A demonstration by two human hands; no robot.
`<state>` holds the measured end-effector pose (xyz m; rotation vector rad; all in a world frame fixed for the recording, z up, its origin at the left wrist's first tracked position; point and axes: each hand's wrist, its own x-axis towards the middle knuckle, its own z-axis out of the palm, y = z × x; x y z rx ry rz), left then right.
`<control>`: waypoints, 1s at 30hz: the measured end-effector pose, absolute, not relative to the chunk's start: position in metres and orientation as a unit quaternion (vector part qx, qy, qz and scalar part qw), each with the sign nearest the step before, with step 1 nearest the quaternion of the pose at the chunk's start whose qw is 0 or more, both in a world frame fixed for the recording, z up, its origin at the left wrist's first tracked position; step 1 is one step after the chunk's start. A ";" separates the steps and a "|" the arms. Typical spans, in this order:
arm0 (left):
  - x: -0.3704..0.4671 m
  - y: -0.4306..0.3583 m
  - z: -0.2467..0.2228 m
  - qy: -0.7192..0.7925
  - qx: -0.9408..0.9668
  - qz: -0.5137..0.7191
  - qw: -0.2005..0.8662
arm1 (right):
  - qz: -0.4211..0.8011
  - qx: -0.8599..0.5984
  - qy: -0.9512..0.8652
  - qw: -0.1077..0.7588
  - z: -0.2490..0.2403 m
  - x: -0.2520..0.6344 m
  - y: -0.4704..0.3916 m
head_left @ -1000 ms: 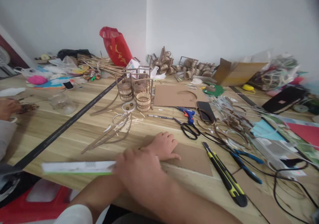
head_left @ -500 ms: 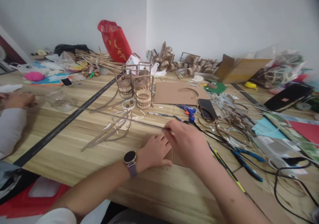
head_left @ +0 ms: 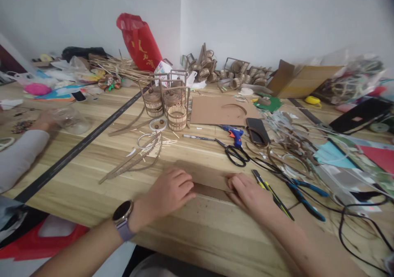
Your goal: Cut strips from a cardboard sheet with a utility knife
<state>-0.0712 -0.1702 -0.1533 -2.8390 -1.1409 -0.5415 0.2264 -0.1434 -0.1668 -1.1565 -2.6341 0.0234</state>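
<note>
Table cluttered; cardboard now lies flat at 6 o'clock, left hand and right hand both pressed open-palmed on it, gripping nothing, the white strip gone since a second ago; scissors at 1 o'clock.

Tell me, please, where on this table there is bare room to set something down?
Bare wood lies between the black strip and the left hand, below the bamboo strips, and along the table's near edge. Right of the scissors and utility knife, cables and scraps crowd everything.
</note>
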 end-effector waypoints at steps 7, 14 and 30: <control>-0.077 -0.115 -0.175 -0.393 -0.916 -0.046 -0.074 | 0.079 -0.386 -0.913 0.107 -0.175 0.227 -0.134; -0.079 -0.110 -0.175 -0.408 -0.907 -0.050 -0.091 | 0.109 -0.399 -0.904 0.104 -0.179 0.221 -0.120; -0.080 -0.121 -0.179 -0.429 -0.898 -0.061 -0.073 | 0.131 -0.459 -0.874 0.094 -0.168 0.260 -0.138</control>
